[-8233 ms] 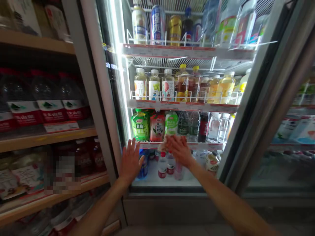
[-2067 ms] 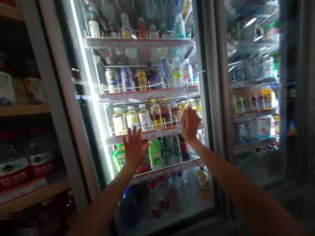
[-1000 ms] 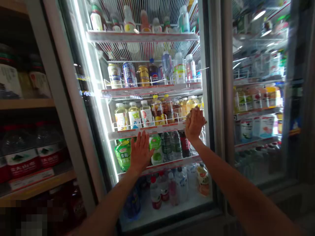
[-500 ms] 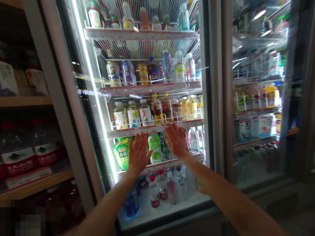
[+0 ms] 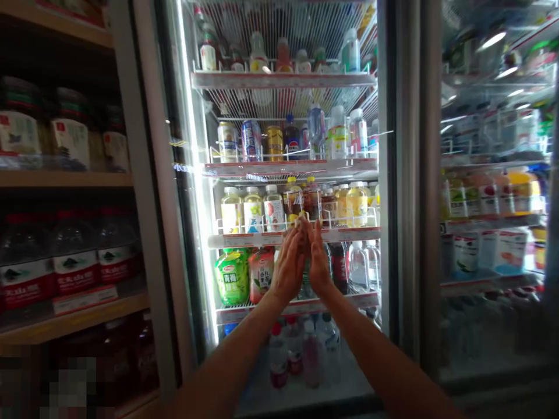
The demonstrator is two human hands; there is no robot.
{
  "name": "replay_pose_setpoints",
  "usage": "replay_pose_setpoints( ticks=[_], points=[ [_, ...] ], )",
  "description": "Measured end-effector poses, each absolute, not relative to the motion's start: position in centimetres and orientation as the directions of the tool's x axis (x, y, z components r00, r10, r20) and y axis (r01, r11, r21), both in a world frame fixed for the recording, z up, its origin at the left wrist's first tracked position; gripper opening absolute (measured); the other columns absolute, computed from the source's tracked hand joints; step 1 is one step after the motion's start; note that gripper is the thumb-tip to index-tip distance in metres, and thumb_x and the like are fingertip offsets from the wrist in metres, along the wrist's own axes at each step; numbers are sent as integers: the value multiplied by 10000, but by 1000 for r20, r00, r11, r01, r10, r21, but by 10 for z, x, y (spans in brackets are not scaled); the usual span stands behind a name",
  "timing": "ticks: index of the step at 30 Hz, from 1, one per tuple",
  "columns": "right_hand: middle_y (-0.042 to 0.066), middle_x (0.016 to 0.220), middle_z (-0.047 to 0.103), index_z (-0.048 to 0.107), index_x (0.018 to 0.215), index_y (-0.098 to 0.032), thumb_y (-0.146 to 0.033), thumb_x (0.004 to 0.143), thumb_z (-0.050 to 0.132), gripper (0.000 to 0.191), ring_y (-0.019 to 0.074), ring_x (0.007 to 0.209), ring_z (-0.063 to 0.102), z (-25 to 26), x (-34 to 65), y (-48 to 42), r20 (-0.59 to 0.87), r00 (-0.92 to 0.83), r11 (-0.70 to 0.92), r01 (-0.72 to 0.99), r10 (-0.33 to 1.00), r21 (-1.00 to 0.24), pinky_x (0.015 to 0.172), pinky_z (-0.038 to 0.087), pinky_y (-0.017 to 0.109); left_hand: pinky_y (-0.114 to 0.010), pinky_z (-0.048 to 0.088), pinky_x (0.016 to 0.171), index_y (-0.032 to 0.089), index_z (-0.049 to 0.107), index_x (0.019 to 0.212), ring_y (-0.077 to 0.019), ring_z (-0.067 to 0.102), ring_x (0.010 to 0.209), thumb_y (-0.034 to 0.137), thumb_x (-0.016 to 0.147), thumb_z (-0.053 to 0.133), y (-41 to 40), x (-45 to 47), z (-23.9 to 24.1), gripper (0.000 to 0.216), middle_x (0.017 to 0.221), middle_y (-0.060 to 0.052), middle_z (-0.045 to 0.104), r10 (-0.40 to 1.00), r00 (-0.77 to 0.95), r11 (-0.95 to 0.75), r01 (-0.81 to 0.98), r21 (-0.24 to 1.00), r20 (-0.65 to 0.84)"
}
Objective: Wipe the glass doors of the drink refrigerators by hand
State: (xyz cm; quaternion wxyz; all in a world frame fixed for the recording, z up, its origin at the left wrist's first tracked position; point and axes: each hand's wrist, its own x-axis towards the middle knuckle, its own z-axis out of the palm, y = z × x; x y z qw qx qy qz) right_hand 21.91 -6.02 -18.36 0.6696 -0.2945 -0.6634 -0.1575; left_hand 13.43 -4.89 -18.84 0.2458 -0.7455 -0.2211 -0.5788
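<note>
Both my hands are raised in front of the lit glass door (image 5: 301, 349) of a drinks fridge. My left hand (image 5: 288, 265) points upward with its fingers stretched out, palm turned toward the right. Close beside it is my right hand (image 5: 318, 259), fingers also straight, palm facing the left one. The palms nearly meet; whether they touch I cannot tell. A pale patch by the fingertips is too unclear to name. Behind the hands are bottles, among them a green bottle (image 5: 232, 278) and a red-labelled bottle (image 5: 261, 273), partly covered by my left hand.
Wire shelves inside the fridge carry cans (image 5: 251, 141) and bottles (image 5: 231, 209). A metal door frame (image 5: 413, 174) separates a second glass-fronted fridge (image 5: 493, 302) on the right. At left, wooden shelves (image 5: 65, 178) hold jars (image 5: 72, 128) and large red-labelled bottles (image 5: 74, 256).
My hands were apart, each raised with fingers spread. They have come together, the left moving rightward and turning its palm inward. The view has shifted toward the left.
</note>
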Motion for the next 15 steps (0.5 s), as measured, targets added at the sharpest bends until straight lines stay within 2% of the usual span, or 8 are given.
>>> replay_pose_setpoints(
  ticks=[1,3,7,9,10,12,13,15],
  points=[
    [43,1446,359,-6,1459,-221,-235,932,92,536,134,1320,348,-184,224,-62,984,57,799,576,169,-171,1046,365,351,-385,351,1072,177,233,1404,-173,304,1339,278,920,307,-45,145,-186,500,1407,-125,398,38,214,-758,643,-111,976],
    [46,1445,361,63,1459,-241,-266,937,139,528,152,1324,346,-181,243,-61,993,60,769,628,103,-118,1056,348,372,-419,315,1090,160,328,1362,-202,291,1346,304,910,349,-36,158,-177,475,1396,-122,416,16,218,-684,714,-149,976],
    [77,1450,347,190,1436,-274,-304,925,253,516,228,1373,244,-171,301,-42,990,100,468,883,-98,-43,1093,199,522,-425,281,1097,192,466,1267,-209,323,1330,326,904,371,-19,118,-142,399,1363,-91,466,-24,317,-512,811,-284,948],
    [92,1468,308,222,1428,-268,-317,911,299,525,252,1385,203,-171,323,-32,995,10,320,947,-95,21,1085,175,549,-464,243,1105,183,454,1281,-231,258,1359,328,906,355,-13,75,-119,414,1395,-106,422,-37,258,-466,850,-246,965],
    [95,1482,276,237,1424,-264,-324,905,316,528,260,1389,187,-173,329,-29,997,-34,271,961,-71,52,1083,176,550,-512,204,1105,151,419,1309,-263,189,1380,319,910,339,-10,54,-109,440,1438,-142,341,-48,195,-451,871,-195,980],
    [95,1504,216,264,1414,-257,-332,894,339,530,269,1395,156,-177,334,-27,997,-70,215,974,-38,77,1083,175,547,-523,184,1109,144,343,1361,-268,113,1395,280,917,303,-7,31,-101,467,1487,-143,228,-144,55,-436,893,-113,988],
    [94,1509,201,273,1411,-255,-330,892,343,529,269,1397,147,-179,334,-27,997,-64,201,977,-39,71,1085,172,544,-510,187,1115,133,305,1380,-262,105,1397,274,918,295,-7,31,-103,483,1488,-149,220,-157,78,-440,887,-140,984],
    [88,1511,195,276,1409,-254,-322,891,337,526,261,1398,146,-180,333,-28,997,-59,193,979,-46,66,1089,171,531,-441,227,1125,176,319,1374,-223,185,1383,324,908,357,-8,48,-115,491,1444,-104,343,-164,270,-451,835,-316,949]
  ],
)
